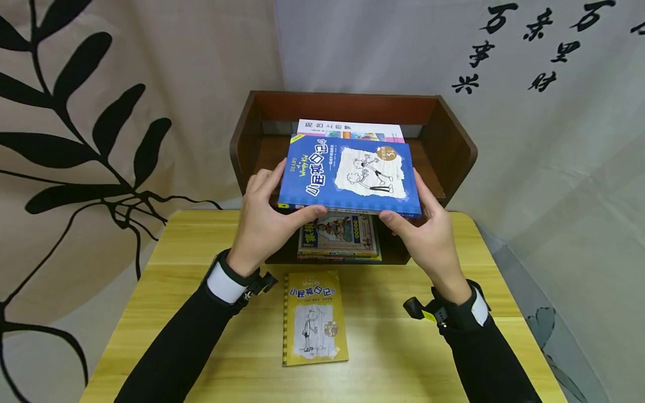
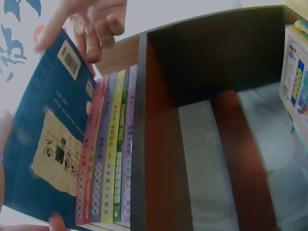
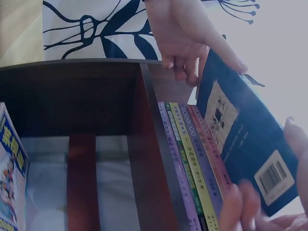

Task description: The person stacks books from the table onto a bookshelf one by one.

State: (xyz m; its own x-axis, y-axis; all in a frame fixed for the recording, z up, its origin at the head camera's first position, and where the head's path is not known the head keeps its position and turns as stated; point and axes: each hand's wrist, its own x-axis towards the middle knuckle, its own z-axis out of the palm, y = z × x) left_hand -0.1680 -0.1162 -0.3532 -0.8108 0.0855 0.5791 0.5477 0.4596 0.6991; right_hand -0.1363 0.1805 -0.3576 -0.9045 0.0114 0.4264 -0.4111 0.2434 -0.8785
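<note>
Both hands hold a blue book (image 1: 322, 173) with cartoon figures on its cover, above a stack of books on the upper shelf. My left hand (image 1: 267, 215) grips its left end, thumb along the near edge. At the right end my right hand (image 1: 425, 235) grips it the same way. Its back cover with a barcode shows in the left wrist view, tilted off the stack. Beneath it lies a white and pink book (image 1: 353, 130), and the wrist views show several coloured spines (image 2: 108, 149) piled there.
The brown two-level shelf (image 1: 456, 151) stands at the back of the yellow wooden table (image 1: 403, 358). Its lower level holds a stack of books (image 1: 340, 235). A yellow book (image 1: 314, 319) lies flat on the table before it. A printed curtain (image 1: 201, 84) hangs behind.
</note>
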